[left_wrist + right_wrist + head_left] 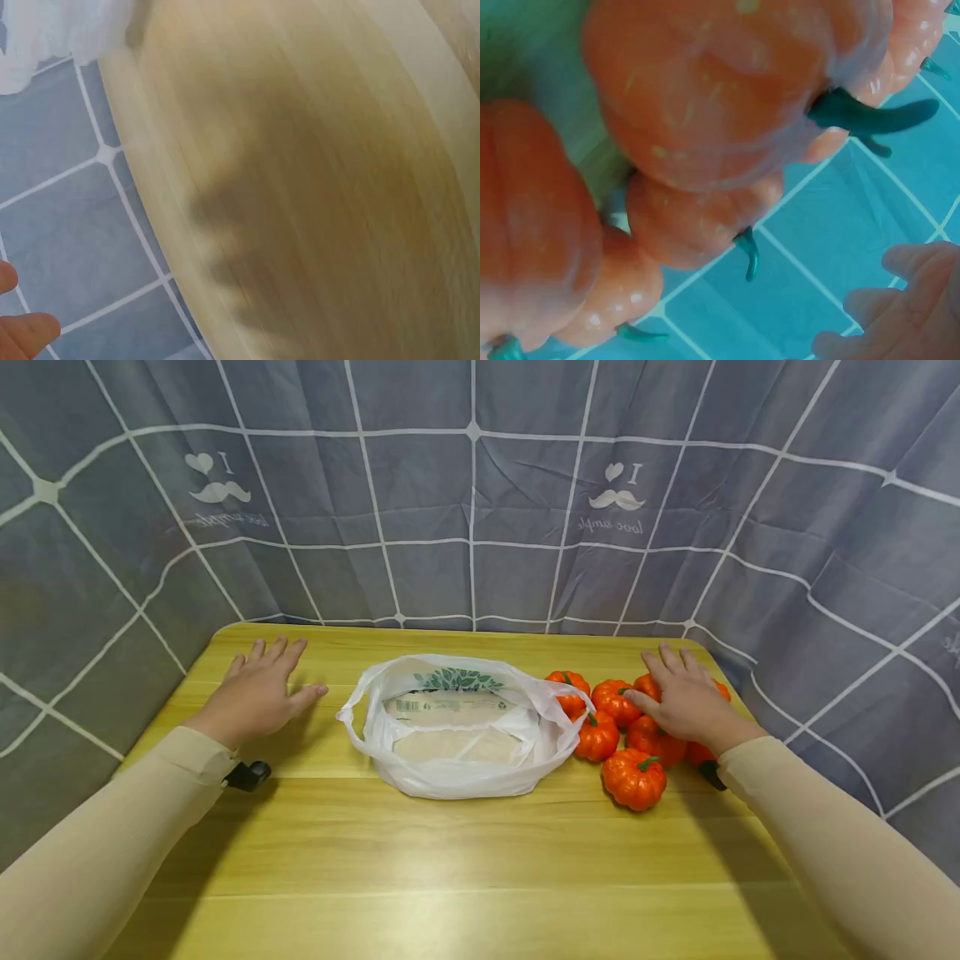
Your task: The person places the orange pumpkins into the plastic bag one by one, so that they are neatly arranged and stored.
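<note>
A white plastic bag (457,781) lies mouth-up on the wooden table, a green leaf print and a barcode showing inside its opening. To the left of it, my left hand (258,693) is held over the table with fingers spread, holding nothing. Its fingertips (34,334) enter the left wrist view at the lower left. Several small orange pumpkins (634,779) with green stems cluster at the bag's right. Over them is my right hand (686,702), fingers straight and nothing in its grasp; it hides part of the group. The right wrist view shows one pumpkin (735,90) large and close.
The bag's right handle (581,697) overlaps the nearest pumpkins. A grey curtain (420,493) with white grid lines hangs behind and along both sides of the wooden table (420,868). A black strap piece (249,775) shows under the left wrist.
</note>
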`<state>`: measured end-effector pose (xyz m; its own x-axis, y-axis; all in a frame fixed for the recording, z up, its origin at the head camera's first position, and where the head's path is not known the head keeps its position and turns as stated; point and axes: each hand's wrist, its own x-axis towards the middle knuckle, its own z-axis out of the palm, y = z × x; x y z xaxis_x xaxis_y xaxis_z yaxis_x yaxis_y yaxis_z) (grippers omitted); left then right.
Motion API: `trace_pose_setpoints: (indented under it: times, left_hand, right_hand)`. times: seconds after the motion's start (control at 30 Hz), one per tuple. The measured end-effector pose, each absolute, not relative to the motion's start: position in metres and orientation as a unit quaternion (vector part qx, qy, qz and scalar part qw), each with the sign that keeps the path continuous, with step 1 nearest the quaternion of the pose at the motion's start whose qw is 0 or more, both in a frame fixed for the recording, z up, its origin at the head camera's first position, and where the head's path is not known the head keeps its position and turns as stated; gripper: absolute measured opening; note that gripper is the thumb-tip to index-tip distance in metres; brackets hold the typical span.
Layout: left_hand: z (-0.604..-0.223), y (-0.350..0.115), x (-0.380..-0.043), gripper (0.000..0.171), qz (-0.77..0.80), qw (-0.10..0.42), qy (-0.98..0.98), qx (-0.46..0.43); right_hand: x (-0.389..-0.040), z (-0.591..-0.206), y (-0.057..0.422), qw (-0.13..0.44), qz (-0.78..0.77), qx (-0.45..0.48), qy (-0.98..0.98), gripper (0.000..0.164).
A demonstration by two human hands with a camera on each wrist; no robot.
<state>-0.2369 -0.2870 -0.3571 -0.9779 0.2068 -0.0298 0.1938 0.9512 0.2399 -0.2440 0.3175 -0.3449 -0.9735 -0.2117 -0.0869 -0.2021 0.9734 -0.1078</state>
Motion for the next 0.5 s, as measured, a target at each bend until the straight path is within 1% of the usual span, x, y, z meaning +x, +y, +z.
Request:
trace_pose_setpoints:
  times: [0.07, 0.2, 0.33, 0.5]
  left_hand:
    - [-0.357, -0.286, -0.236, 0.102, 0.134, 0.025, 0.985, 0.105]
    - [-0.358, -0.278, -0.232, 0.093, 0.176, 0.017, 0.976, 0.125]
    - [-0.356, -0.265, -0.225, 0.085, 0.220, 0.021, 0.963, 0.155]
    - [-0.354, -0.250, -0.215, 0.079, 0.255, 0.033, 0.948, 0.188]
  right_hand:
    - [-0.244, -0.344, 0.320, 0.048, -0.046, -0.106, 0.992, 0.093]
    - [-0.245, -0.344, 0.328, 0.035, -0.044, -0.115, 0.992, 0.092]
    - [-0.244, -0.344, 0.338, 0.022, -0.056, -0.112, 0.992, 0.091]
    - [-0.240, -0.342, 0.346, 0.038, -0.085, -0.092, 0.991, 0.091]
